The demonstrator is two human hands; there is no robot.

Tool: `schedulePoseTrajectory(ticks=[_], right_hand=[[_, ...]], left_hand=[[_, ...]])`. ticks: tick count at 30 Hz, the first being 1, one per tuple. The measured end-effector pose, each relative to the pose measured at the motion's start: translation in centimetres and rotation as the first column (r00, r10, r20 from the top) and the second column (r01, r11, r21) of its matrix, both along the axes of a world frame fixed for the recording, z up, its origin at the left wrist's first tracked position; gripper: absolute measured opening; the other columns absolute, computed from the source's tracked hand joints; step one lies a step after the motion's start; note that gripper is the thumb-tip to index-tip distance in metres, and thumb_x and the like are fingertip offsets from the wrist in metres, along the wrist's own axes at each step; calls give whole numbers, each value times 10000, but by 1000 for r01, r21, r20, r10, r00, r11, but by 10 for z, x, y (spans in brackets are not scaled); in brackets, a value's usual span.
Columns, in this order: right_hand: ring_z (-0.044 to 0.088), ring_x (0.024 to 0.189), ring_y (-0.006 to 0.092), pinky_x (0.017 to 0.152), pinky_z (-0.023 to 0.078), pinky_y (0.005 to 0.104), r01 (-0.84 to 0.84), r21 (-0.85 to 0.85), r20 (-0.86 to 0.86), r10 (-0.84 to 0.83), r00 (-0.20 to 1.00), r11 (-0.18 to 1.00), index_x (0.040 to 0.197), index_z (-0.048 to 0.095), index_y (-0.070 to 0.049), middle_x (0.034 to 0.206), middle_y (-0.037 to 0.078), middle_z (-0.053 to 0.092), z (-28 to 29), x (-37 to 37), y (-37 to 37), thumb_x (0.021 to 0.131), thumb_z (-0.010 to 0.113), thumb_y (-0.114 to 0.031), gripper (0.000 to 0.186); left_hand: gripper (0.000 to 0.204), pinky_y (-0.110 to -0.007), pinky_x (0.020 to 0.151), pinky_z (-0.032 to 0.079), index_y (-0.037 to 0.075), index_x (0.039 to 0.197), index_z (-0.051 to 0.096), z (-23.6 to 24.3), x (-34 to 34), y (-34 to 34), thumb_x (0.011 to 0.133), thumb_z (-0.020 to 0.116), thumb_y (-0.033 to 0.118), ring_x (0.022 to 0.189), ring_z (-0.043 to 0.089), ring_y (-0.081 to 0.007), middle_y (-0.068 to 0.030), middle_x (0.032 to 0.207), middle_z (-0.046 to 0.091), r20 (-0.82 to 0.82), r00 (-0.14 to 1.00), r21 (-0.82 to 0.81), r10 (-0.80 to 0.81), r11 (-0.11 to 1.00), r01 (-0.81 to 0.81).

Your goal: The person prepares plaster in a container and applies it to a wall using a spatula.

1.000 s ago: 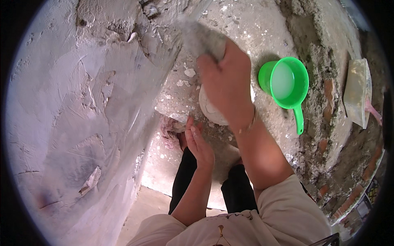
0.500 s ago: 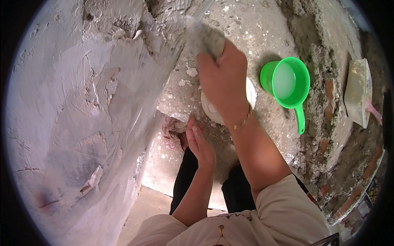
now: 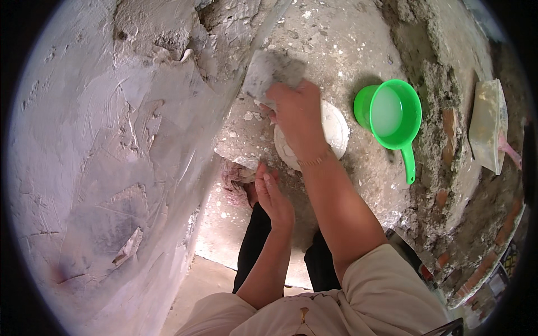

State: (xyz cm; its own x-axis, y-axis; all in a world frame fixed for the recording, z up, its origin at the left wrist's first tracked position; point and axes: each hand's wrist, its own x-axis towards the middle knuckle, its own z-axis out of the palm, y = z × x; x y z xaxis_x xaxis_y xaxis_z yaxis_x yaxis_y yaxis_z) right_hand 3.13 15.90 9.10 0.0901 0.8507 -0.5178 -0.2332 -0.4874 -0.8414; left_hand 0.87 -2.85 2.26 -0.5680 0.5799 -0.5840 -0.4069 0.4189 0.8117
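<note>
My right hand (image 3: 297, 112) grips a flat, grey, mottled rectangular piece (image 3: 274, 71) that looks like a putty scraper blade. Its far edge lies close to the rim of the grey plastered surface (image 3: 106, 134) on the left. Partly covered by my right wrist is a round white disc (image 3: 335, 131), a lid or plate. Lower down, my left hand (image 3: 273, 196) holds nothing that I can see, its fingers stretched up and slightly curved. Beside those fingers lies a reddish, dirt-stained rag (image 3: 235, 176).
A green dipper (image 3: 413, 115) with milky liquid stands on the rough, crumb-strewn ground (image 3: 347, 50) to the right. Farther right, a pale dustpan-like tool (image 3: 486, 126) with a pink handle leans among rubble and brick edges (image 3: 448, 134). My dark-trousered knees are below.
My right hand has come nearer and slightly left with the grey piece, uncovering more of the white disc. My left hand has stayed almost still.
</note>
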Motion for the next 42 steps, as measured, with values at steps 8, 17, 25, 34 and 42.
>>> schedulePoseTrajectory(ticks=[8,17,25,34,42], right_hand=[[606,629,130,542,468,326,-108,302,256,29,966,947,828,630,33,714,75,642,21,-36,2,817,575,-95,139],[639,623,165,574,501,339,29,71,-25,-27,999,997,766,627,74,647,125,638,-7,5,7,805,554,-65,162],[571,533,190,527,464,337,-7,398,-22,17,1000,918,715,584,25,605,129,551,71,-26,16,806,554,-86,147],[646,624,192,519,479,298,187,208,-308,-117,944,960,895,657,-5,768,86,657,70,33,25,830,606,-88,118],[579,783,313,690,474,375,-256,610,651,-291,701,750,1064,586,63,862,154,534,27,-47,36,797,574,-46,289]], left_hand=[[434,-347,1016,388,-20,1365,409,-11,3,-7,1045,378,270,1138,506,-208,-119,1350,463,198,980,123,12,992,-37],[452,-347,1011,390,-23,1383,398,0,7,7,1042,389,273,1114,507,-190,-116,1355,450,13,1000,-20,-18,1000,18],[408,-325,1011,400,-41,1347,418,-10,9,5,1045,371,230,1167,500,-198,-126,1358,450,12,1000,153,-13,988,11],[404,-335,998,408,-9,1352,435,2,9,5,1043,390,248,1129,519,-201,-117,1360,454,-58,998,-15,-32,999,31],[421,-334,987,414,-7,1362,428,-27,9,-20,1044,391,266,1111,523,-196,-109,1352,461,105,990,90,-95,992,85]])
